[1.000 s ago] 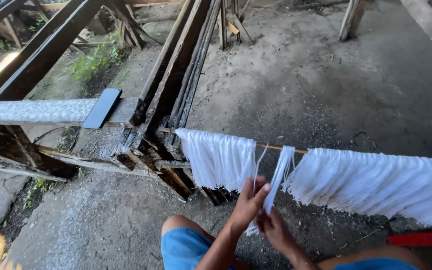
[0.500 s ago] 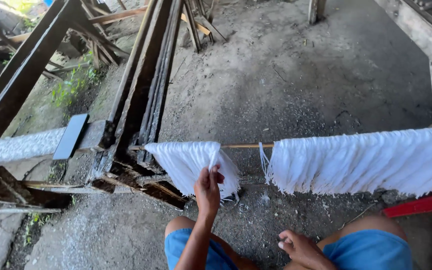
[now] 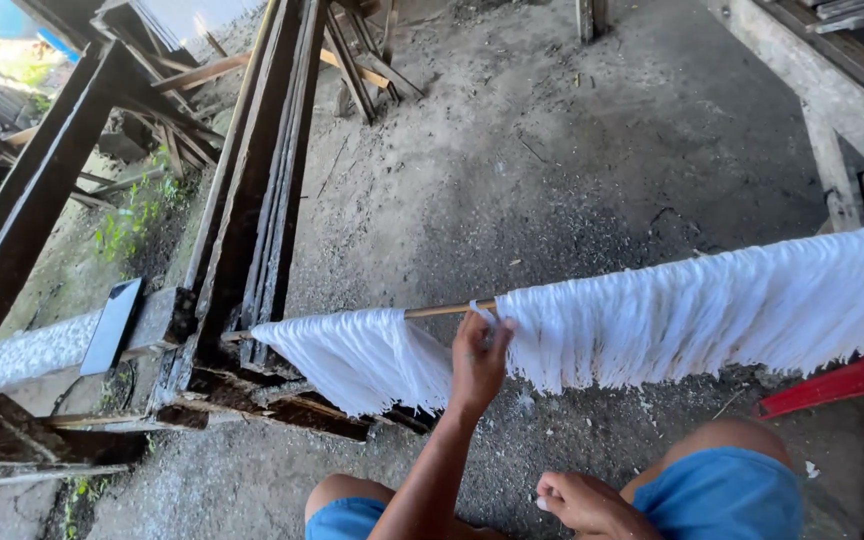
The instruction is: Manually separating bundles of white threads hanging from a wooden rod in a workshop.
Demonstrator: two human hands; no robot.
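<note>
A thin wooden rod [image 3: 447, 310] runs across the view with white strands draped over it. A small bunch of strands [image 3: 357, 358] hangs left of a bare gap, and a long curtain of strands [image 3: 712, 305] hangs to the right. My left hand [image 3: 477, 362] reaches up to the gap and pinches a few white strands at the left edge of the long curtain. My right hand [image 3: 584, 502] rests low near my knee, fingers curled; whether it holds anything I cannot see. My knees in blue shorts [image 3: 727, 492] show at the bottom.
A dark wooden frame [image 3: 252, 200] of beams stands at the left, with a flat dark slat [image 3: 112, 325] on a pale rail. Bare dusty concrete floor [image 3: 552, 160] spreads behind. A red plastic piece [image 3: 852, 380] sits at right, and a wooden bench leg [image 3: 832, 170] stands upper right.
My left hand has shifted from the small left bunch to the left edge of the long curtain. The gap on the rod looks wider, and my right hand stays low.
</note>
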